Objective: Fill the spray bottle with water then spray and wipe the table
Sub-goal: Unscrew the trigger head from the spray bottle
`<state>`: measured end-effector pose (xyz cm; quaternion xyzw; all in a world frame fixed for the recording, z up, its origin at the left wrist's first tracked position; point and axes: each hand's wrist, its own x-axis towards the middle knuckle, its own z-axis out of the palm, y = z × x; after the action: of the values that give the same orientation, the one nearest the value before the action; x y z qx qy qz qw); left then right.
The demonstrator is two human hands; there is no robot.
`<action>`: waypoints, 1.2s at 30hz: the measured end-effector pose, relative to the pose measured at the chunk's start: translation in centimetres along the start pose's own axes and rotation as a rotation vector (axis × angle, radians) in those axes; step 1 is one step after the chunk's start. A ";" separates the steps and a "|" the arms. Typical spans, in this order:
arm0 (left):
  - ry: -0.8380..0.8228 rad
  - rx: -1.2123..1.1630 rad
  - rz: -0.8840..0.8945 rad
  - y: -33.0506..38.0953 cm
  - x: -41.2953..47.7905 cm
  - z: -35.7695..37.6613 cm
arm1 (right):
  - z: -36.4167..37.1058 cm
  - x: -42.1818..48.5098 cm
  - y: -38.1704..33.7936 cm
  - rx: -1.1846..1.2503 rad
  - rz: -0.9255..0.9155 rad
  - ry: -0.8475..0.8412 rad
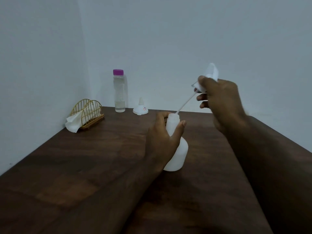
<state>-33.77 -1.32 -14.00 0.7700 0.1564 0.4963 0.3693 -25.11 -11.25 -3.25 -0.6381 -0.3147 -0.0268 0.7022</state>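
Dark wood-grain tabletop [84, 157], set into a corner of pale walls. Left hand [162, 137] wraps the upper body of the white spray bottle [179, 154], thumb and fingers curled either side just under the open neck; the bottle stands upright on the tabletop, near centre. Right hand [221, 102] is raised to the right of it, fingers closed round the white spray head [213, 71], somewhat blurred. Clear water bottle [119, 92] with a purple cap at the back by the wall, cap on, mostly full by the look of it. Gold wire napkin holder [87, 112] to its left, tissues [72, 124] spilling out of the near end. Small white funnel [140, 108] upside down just right of the water bottle. Thin dip tube [184, 103] slants from the spray head down to the bottle mouth, tip at the rim. Judgement: the spray bottle is thin plastic, probably empty, so light, tippy and squashable; hold it at the shoulder as now. The dip tube flexes; handle the spray head by its collar.
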 end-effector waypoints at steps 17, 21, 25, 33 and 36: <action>0.045 0.015 0.103 -1.0 0.1 0.1 | -8.0 0.7 2.0 0.561 0.334 0.011; 0.062 0.021 0.136 -1.2 0.2 0.2 | -8.2 0.2 3.4 0.485 0.363 0.059; 0.080 0.029 0.177 -1.3 0.4 0.0 | -9.2 -0.1 4.0 0.497 0.341 0.027; 0.087 0.011 0.120 -2.0 1.2 -0.8 | -10.7 -2.2 4.1 0.587 0.324 -0.099; 0.082 -0.001 0.129 -2.2 1.3 -1.0 | -11.1 -2.3 4.3 0.588 0.326 -0.029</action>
<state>-33.73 1.38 -14.57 0.7572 0.1214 0.5503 0.3303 -20.59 -21.42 -7.99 -0.4503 -0.2127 0.1867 0.8468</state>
